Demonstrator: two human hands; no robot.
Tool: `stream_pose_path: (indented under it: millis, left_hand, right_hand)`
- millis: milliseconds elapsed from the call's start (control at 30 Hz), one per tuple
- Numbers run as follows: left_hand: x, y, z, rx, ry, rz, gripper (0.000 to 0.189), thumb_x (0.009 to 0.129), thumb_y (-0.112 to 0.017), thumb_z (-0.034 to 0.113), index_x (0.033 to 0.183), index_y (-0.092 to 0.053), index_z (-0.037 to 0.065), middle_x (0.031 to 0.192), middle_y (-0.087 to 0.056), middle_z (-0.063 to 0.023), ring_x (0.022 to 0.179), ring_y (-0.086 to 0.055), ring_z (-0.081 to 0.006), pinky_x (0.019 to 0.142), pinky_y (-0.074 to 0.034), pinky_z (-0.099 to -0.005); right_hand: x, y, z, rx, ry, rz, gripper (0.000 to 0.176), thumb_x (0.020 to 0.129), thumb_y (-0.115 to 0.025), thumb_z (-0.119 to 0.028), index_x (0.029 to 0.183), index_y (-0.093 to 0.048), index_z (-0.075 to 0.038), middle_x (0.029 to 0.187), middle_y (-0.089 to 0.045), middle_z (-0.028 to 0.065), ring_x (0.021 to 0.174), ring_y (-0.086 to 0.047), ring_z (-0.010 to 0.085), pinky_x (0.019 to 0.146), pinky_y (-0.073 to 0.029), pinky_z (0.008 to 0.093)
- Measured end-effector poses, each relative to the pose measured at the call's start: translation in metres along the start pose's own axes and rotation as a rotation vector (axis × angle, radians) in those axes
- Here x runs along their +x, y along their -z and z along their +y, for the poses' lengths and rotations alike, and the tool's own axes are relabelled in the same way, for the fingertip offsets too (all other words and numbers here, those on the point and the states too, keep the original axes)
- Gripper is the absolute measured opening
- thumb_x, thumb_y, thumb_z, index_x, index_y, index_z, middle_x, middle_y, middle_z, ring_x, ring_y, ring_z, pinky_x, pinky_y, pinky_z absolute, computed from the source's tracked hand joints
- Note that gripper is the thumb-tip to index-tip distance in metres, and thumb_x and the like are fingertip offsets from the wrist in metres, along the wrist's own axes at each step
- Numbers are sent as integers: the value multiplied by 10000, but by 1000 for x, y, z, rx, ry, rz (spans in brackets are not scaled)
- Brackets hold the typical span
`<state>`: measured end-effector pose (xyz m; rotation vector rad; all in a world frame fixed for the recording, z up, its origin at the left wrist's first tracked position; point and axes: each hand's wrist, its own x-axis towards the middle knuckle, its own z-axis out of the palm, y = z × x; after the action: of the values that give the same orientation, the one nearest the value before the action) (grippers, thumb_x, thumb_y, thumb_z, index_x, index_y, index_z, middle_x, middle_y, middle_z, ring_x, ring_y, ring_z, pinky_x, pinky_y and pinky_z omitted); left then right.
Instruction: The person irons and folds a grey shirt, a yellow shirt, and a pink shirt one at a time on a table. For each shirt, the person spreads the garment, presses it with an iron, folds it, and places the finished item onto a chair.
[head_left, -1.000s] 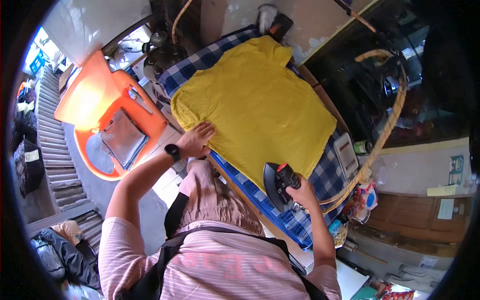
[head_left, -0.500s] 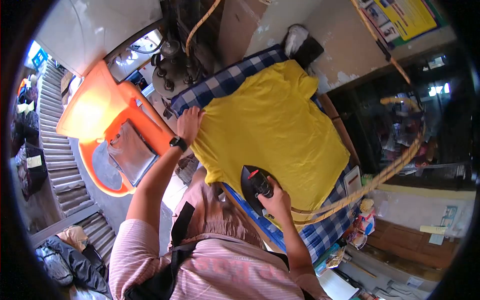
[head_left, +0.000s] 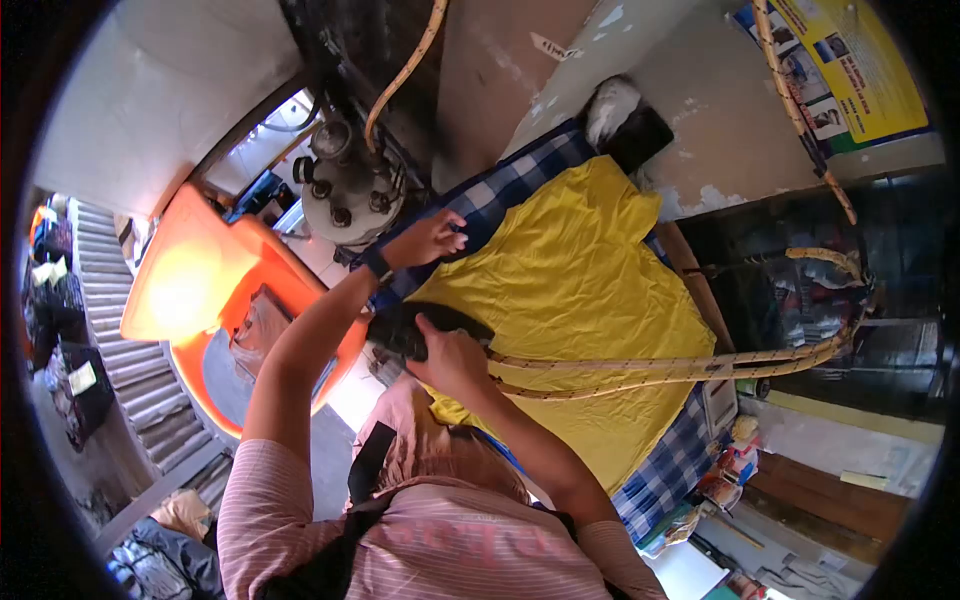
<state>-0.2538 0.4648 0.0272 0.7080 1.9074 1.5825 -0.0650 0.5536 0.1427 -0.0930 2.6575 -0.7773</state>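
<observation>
A yellow T-shirt point(head_left: 600, 310) lies spread and wrinkled over a blue-and-white checked cloth point(head_left: 668, 462) on the ironing table. My right hand point(head_left: 452, 358) grips a dark iron point(head_left: 398, 328), which is at the shirt's left edge, close to my body. Much of the iron's handle is hidden by that hand. Two cords in patterned yellow covering point(head_left: 640, 372) run from the iron across the shirt to the right. Just beyond the shirt's upper left edge, my left hand point(head_left: 430, 238) is raised over the checked cloth, its fingers loosely bent and apart, holding nothing.
An orange plastic chair point(head_left: 255, 240) with folded clothing point(head_left: 262, 330) on its seat stands at my left. A round metal boiler point(head_left: 345, 195) with knobs is behind the table's left end. A dark glass panel point(head_left: 810, 300) borders the right side.
My right hand has moved the iron left across the shirt, towards its left edge. My left hand has let go of the shirt and shifted right. The view has also shifted.
</observation>
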Motion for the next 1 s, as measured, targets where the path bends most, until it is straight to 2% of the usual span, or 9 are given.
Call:
stream_pose_path:
  millis: [100, 167, 300, 400, 500, 633, 767, 900, 1000]
  left_hand:
    - [43, -28, 20, 42, 44, -199, 461, 937, -599, 189, 1283, -337, 35, 927, -649, -112, 892, -639, -165, 768, -503, -296]
    - [65, -50, 57, 189, 298, -52, 586, 901, -656, 249, 1313, -306, 23, 925, -658, -115, 845, -640, -166, 734, -506, -311]
    - [115, -65, 2, -269, 56, 316, 629, 792, -756, 301, 1250, -439, 8, 917, -692, -142, 753, -658, -193, 719, -508, -335]
    - [126, -35, 12, 228, -96, 231, 364, 726, -781, 291, 890, -702, -24, 781, -692, -124, 703, -655, -191, 649, -497, -329]
    - [131, -23, 21, 336, 31, 97, 392, 724, -772, 327, 918, -703, -6, 745, -679, -134, 685, -653, -214, 621, -494, -338]
    - [141, -31, 11, 443, 0, 191, 304, 728, -749, 321, 742, -688, 23, 704, -660, -154, 672, -652, -270, 597, -494, -392]
    - [149, -48, -20, 538, -108, 329, 269, 749, -718, 288, 715, -663, 27, 721, -659, -166, 700, -645, -321, 624, -499, -433]
    - [139, -66, 9, 648, 10, 466, 199, 798, -643, 237, 778, -642, 39, 754, -643, -196, 753, -615, -398, 686, -493, -474]
    - [141, -70, -25, 748, -95, 556, 236, 838, -616, 227, 957, -588, 26, 921, -625, -210, 845, -590, -416, 734, -476, -480]
  right_hand:
    - [-5, -9, 11, -17, 58, -74, 729, 708, -737, -360, 1332, -477, -89, 748, -667, 177, 711, -665, 347, 643, -527, 452]
    - [-9, 11, 12, -17, 23, -143, 728, 720, -728, -377, 1350, -466, -120, 760, -667, 185, 723, -665, 348, 640, -527, 452]
    - [0, 47, 36, -77, -159, -105, 619, 715, -706, -421, 1278, -555, -211, 760, -661, 194, 745, -662, 356, 661, -532, 448]
    - [24, 71, 86, -31, -261, 81, 545, 714, -690, -397, 1209, -608, -184, 819, -669, 201, 806, -656, 367, 709, -531, 468]
    - [51, 116, 125, 60, -452, 139, 561, 715, -684, -404, 1196, -611, -124, 922, -677, 204, 878, -652, 367, 775, -523, 463]
    - [50, 129, 142, 132, -543, 126, 661, 705, -684, -398, 1252, -546, -53, 976, -662, 232, 888, -650, 372, 795, -514, 468]
    - [-10, 72, 95, 66, -378, 141, 832, 725, -674, -402, 1378, -354, 4, 934, -658, 257, 863, -653, 387, 780, -516, 502]
    - [-49, 35, 43, 7, -333, -60, 791, 731, -675, -409, 1351, -411, 5, 830, -656, 265, 794, -665, 379, 717, -541, 482]
    - [-78, 11, 55, 58, -371, 69, 704, 698, -696, -382, 1307, -498, -90, 825, -670, 200, 789, -660, 367, 726, -532, 463]
